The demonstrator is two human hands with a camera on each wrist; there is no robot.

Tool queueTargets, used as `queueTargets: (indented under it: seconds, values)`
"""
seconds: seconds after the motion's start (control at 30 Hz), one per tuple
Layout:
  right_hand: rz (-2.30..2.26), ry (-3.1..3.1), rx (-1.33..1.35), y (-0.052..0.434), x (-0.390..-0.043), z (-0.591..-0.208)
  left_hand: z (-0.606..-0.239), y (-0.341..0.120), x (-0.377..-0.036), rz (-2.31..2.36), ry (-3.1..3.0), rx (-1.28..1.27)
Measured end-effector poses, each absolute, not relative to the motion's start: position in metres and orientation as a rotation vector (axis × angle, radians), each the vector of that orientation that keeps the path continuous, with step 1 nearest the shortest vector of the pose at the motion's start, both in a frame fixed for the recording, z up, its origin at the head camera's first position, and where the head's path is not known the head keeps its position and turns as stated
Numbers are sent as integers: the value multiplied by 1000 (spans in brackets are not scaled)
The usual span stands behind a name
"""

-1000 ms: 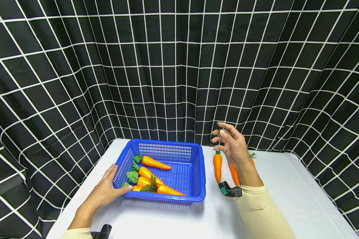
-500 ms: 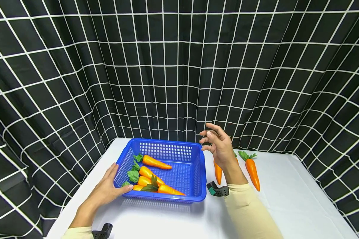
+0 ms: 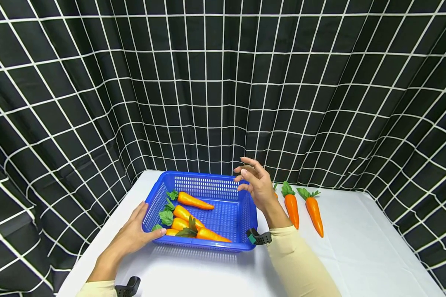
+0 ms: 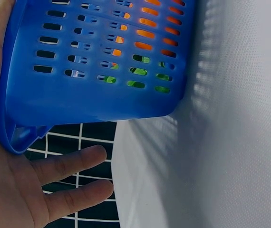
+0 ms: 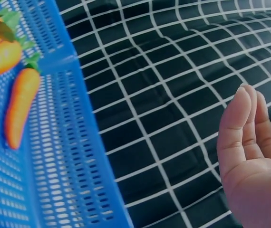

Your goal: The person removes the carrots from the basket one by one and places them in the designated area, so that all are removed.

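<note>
— Right hand (image 3: 258, 185): where is yours?

— Yours hovers over the basket's (image 3: 204, 246) right rim, fingers spread loose, holding nothing. Two carrots (image 3: 291, 205) lie on the table (image 3: 357, 251) just beside it, to its right, tips toward you.

— And your left hand (image 3: 131, 235)?

— It rests flat against the basket's near left corner, thumb on the rim, fingers straight under the lip.

— What's in the basket?

— Four carrots (image 3: 191, 201), I think; the near ones overlap, so your count may be off. Their green tops point left.
</note>
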State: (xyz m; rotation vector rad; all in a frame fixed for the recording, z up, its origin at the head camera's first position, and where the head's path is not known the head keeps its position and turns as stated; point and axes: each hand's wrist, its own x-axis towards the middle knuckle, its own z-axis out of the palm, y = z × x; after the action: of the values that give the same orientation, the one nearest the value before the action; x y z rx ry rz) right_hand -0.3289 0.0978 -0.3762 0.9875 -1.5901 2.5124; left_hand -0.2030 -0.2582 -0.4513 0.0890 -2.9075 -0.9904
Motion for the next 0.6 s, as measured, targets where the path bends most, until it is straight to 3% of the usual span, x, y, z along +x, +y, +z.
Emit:
queueTargets:
  seconds: [0.6]
  values:
    - [2508,-1865,879,68,-342,-400,-451,-258,-203,-994,-2916,103]
